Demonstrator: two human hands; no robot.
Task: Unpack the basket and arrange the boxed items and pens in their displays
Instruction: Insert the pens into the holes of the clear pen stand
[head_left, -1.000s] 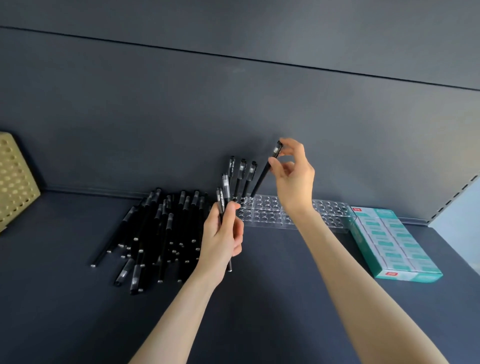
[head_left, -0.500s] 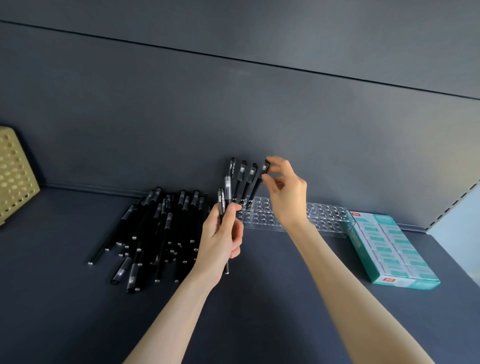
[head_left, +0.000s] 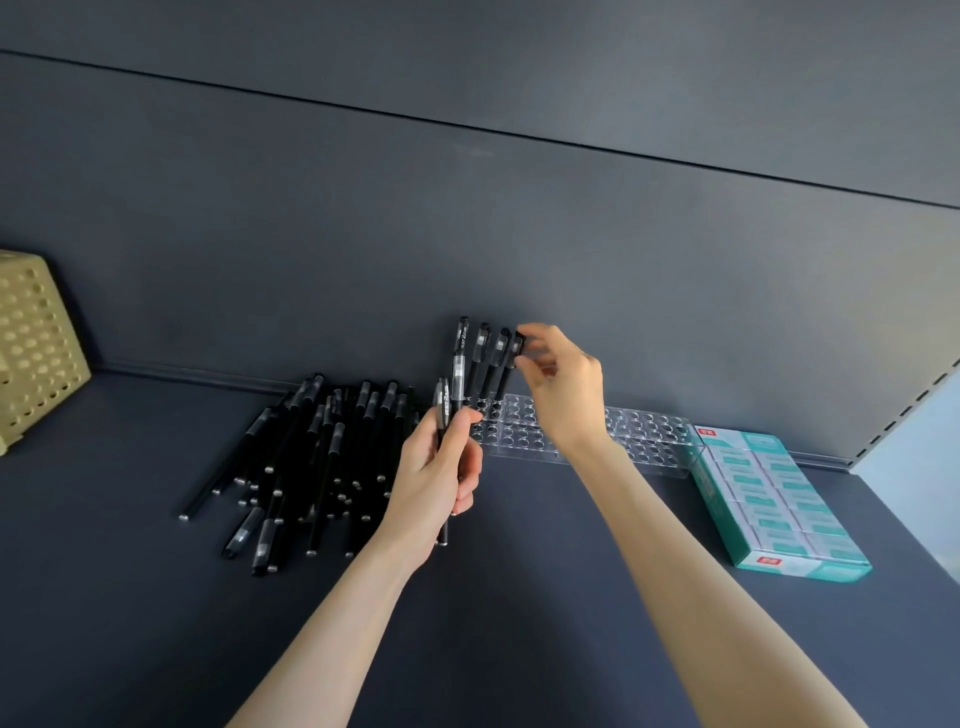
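A clear plastic pen holder (head_left: 639, 431) with rows of round holes lies along the back wall. Three black pens (head_left: 480, 358) stand upright in its left end. My right hand (head_left: 563, 387) pinches the cap of a fourth black pen (head_left: 518, 347) that stands in the holder beside them. My left hand (head_left: 439, 478) grips two black pens (head_left: 443, 410) upright, just left of the holder. A heap of loose black pens (head_left: 317, 457) lies on the dark shelf to the left. A pack of teal-and-white boxes (head_left: 774, 493) lies to the right of the holder.
A beige perforated basket (head_left: 31, 348) stands at the far left edge. The dark shelf surface (head_left: 519, 597) stretches toward me. The shelf's right upright with slots (head_left: 904, 410) stands behind the teal boxes.
My right hand has lowered its pen from a tilted position above the holder into a hole beside the standing pens. My left hand has held its pens still.
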